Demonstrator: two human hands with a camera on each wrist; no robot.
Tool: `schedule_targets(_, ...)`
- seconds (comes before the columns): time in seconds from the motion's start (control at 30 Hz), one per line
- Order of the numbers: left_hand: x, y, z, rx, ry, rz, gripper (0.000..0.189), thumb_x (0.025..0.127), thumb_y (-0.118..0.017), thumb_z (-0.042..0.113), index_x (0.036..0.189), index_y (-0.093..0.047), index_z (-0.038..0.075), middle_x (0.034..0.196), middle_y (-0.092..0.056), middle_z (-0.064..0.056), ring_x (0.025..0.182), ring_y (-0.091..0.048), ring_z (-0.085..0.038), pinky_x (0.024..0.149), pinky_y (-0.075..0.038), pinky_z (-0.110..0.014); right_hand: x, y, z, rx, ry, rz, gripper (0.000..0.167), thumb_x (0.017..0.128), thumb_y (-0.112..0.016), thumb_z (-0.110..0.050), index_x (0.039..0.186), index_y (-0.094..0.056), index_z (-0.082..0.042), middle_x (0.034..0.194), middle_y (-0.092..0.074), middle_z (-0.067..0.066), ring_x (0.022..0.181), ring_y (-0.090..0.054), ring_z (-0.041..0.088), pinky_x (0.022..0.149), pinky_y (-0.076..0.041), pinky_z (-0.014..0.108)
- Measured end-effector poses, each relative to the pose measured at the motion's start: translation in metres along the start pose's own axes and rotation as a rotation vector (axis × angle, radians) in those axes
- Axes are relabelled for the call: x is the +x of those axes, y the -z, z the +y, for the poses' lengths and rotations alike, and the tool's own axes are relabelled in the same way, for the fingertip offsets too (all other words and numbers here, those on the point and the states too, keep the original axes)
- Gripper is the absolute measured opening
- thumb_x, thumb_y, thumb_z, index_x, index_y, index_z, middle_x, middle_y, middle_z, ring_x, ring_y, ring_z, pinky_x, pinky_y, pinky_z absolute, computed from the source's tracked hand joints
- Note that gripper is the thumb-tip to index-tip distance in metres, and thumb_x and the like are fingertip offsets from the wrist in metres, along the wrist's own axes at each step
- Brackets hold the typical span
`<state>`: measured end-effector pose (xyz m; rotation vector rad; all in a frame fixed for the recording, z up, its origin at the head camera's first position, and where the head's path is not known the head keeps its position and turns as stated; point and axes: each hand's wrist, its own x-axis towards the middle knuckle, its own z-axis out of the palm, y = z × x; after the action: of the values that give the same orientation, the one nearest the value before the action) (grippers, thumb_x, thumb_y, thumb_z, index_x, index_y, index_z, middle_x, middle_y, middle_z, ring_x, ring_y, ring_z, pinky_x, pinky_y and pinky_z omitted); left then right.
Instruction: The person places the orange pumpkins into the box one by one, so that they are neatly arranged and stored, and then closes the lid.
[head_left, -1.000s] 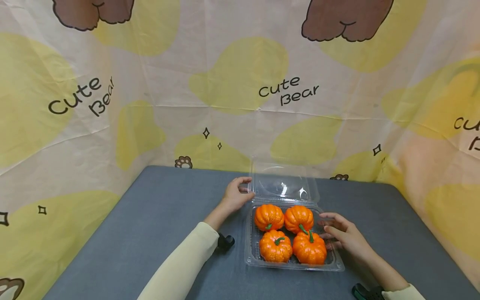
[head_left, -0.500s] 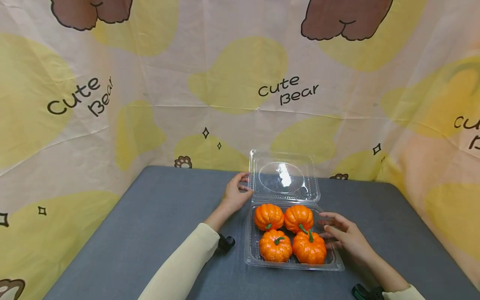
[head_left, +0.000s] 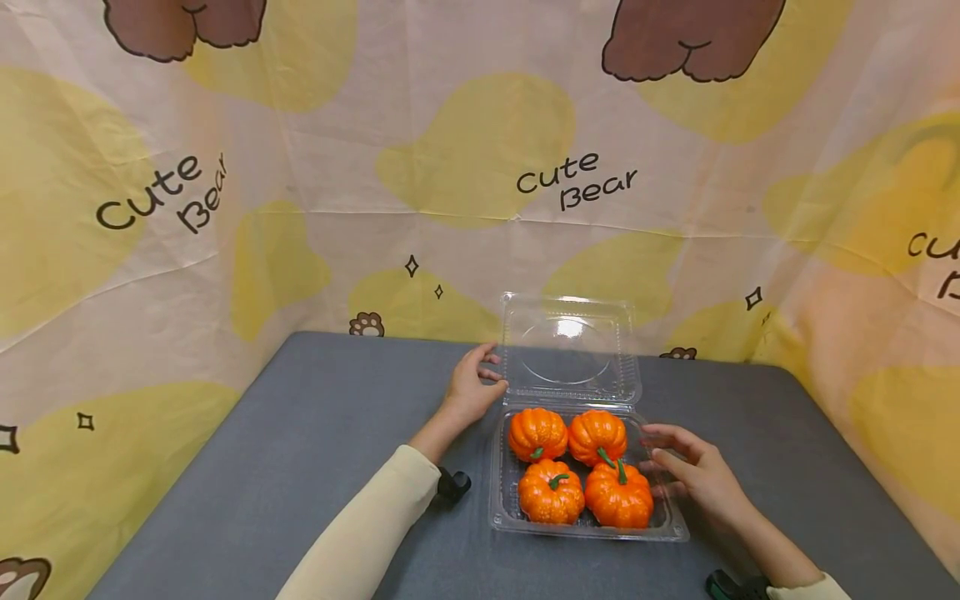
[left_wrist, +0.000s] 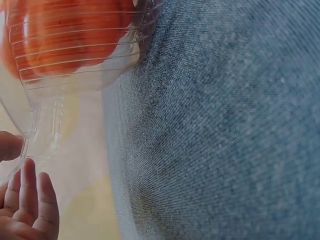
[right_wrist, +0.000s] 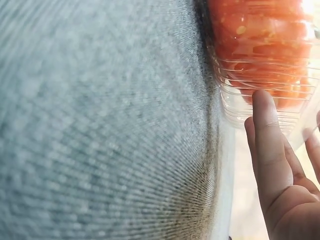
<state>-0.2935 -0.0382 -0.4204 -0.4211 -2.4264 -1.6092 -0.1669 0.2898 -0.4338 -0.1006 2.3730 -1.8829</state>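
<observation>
A clear plastic clamshell box (head_left: 588, 533) lies open on the table, its lid (head_left: 570, 354) raised at the far side. Inside sit several small orange pumpkins (head_left: 551, 493) with green stems. At the lid's left edge, near the hinge, is my left hand (head_left: 471, 390). The left wrist view has its thumb (left_wrist: 10, 146) and extended fingers right by the clear plastic edge. My right hand (head_left: 701, 479) rests against the box's right wall with loosely straight fingers. One fingertip (right_wrist: 263, 102) overlaps the ribbed wall in the right wrist view, in front of an orange pumpkin.
The box stands on a table (head_left: 360, 417) covered in blue-grey cloth. Behind it hangs a printed backdrop (head_left: 465, 150) with yellow patches and bear drawings. Dark wrist straps (head_left: 452, 486) sit at the sleeve cuffs.
The lid has tilted up to a more upright position, its top edge rising. My left fingers have shifted slightly with it. My right hand and the pumpkins have barely moved.
</observation>
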Motion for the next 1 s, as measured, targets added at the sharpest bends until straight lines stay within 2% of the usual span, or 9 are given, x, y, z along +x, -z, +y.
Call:
schedule_targets(0.27, -0.002, 0.002, 0.002, -0.018, 0.007, -0.009, 0.066, 0.076, -0.073, -0.002, 0.137, -0.05, 0.004, 0.113, -0.062, -0.014, 0.087, -0.067, -0.027, 0.068, -0.057, -0.028, -0.004, 0.0, -0.001, 0.015, 0.017, 0.001, 0.046, 0.097, -0.057, -0.016, 0.135, -0.044, 0.006, 0.112, -0.066, -0.005, 0.091, -0.07, 0.013, 0.069, -0.059, 0.039)
schedule_targets(0.47, -0.004, 0.003, 0.004, -0.077, -0.018, -0.012, 0.065, 0.076, -0.072, -0.004, 0.136, -0.05, 0.005, 0.113, -0.062, -0.015, 0.088, -0.067, -0.029, 0.065, -0.056, -0.026, -0.007, -0.001, 0.002, 0.033, 0.054, -0.007, 0.046, 0.096, -0.058, -0.013, 0.133, -0.043, 0.01, 0.11, -0.066, -0.007, 0.09, -0.07, 0.012, 0.069, -0.059, 0.038)
schedule_targets(0.7, -0.011, 0.007, 0.008, -0.116, -0.035, -0.03, 0.063, 0.08, -0.07, 0.0, 0.138, -0.049, 0.01, 0.116, -0.061, -0.014, 0.092, -0.066, -0.027, 0.072, -0.056, -0.026, -0.009, 0.0, 0.002, 0.051, 0.089, -0.017, 0.043, 0.096, -0.057, -0.011, 0.13, -0.044, 0.011, 0.109, -0.067, -0.006, 0.091, -0.07, 0.013, 0.07, -0.059, 0.037)
schedule_targets(0.73, -0.015, 0.009, 0.014, -0.121, -0.04, -0.039, 0.061, 0.081, -0.069, 0.001, 0.138, -0.048, 0.009, 0.117, -0.061, -0.016, 0.093, -0.066, -0.029, 0.075, -0.056, -0.03, -0.009, 0.0, 0.002, 0.052, 0.086, -0.014, 0.042, 0.096, -0.057, -0.011, 0.13, -0.044, 0.011, 0.109, -0.067, -0.006, 0.091, -0.07, 0.013, 0.07, -0.059, 0.038)
schedule_targets(0.8, -0.019, 0.012, 0.016, -0.124, -0.056, -0.045, 0.058, 0.084, -0.068, 0.003, 0.138, -0.048, 0.01, 0.118, -0.061, -0.016, 0.095, -0.066, -0.029, 0.078, -0.056, -0.033, -0.01, 0.0, 0.001, 0.052, 0.078, -0.009, 0.042, 0.096, -0.058, -0.011, 0.129, -0.045, 0.011, 0.109, -0.067, -0.005, 0.091, -0.07, 0.013, 0.07, -0.059, 0.038)
schedule_targets(0.93, -0.031, 0.022, 0.038, -0.123, -0.068, -0.082, 0.054, 0.087, -0.066, 0.003, 0.137, -0.047, 0.001, 0.121, -0.059, -0.022, 0.1, -0.064, -0.036, 0.085, -0.054, -0.046, -0.011, -0.001, 0.0, 0.048, 0.052, 0.009, 0.041, 0.095, -0.059, -0.01, 0.127, -0.046, 0.011, 0.107, -0.067, -0.003, 0.09, -0.069, 0.014, 0.071, -0.059, 0.038)
schedule_targets(1.0, -0.036, 0.025, 0.043, -0.117, -0.074, -0.1, 0.052, 0.088, -0.065, 0.004, 0.137, -0.046, 0.0, 0.122, -0.058, -0.023, 0.102, -0.064, -0.037, 0.086, -0.054, -0.046, -0.012, -0.001, 0.0, 0.048, 0.046, 0.013, 0.04, 0.095, -0.059, -0.01, 0.126, -0.047, 0.012, 0.106, -0.067, -0.003, 0.09, -0.069, 0.014, 0.071, -0.059, 0.038)
